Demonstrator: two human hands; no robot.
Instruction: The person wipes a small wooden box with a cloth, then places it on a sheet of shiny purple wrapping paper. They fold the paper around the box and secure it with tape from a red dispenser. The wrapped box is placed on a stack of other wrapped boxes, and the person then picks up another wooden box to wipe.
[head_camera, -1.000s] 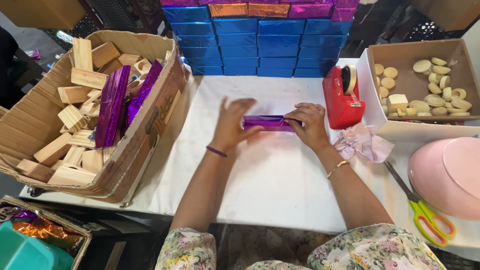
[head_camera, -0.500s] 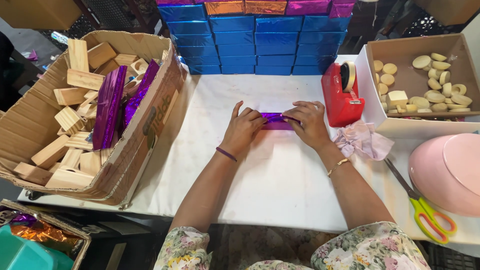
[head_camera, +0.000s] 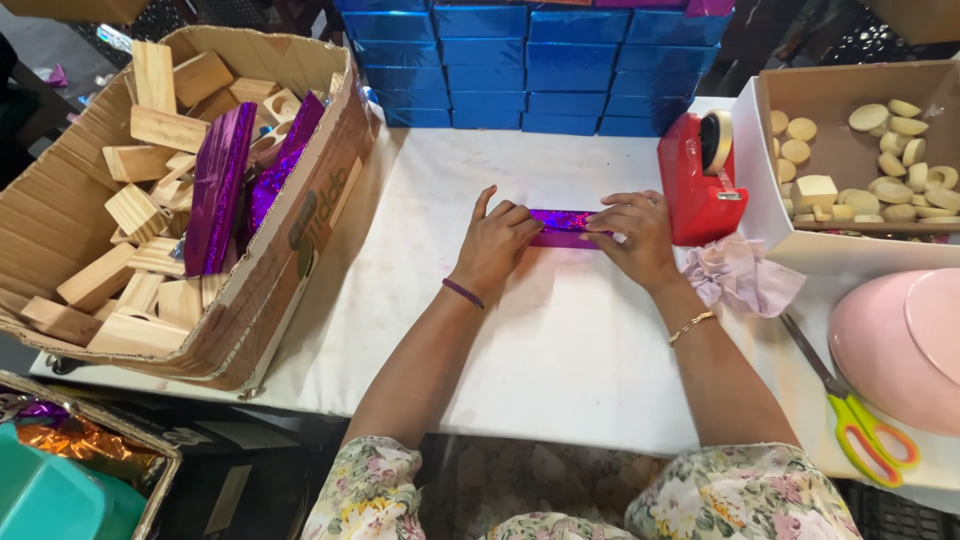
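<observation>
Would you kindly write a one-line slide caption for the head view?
Both hands, left hand and right hand, press a purple foil-wrapped block on the white table beside a red tape dispenser.

A craft packing workshop: wooden blocks (head_camera: 140, 200), stacked blue boxes (head_camera: 530, 65), tape dispenser (head_camera: 698, 180)

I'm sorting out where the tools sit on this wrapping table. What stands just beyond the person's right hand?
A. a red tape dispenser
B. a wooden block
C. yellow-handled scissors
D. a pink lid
A: the red tape dispenser stands on the white table right beside the right hand, which with the left hand presses on a purple foil-wrapped piece.
</observation>
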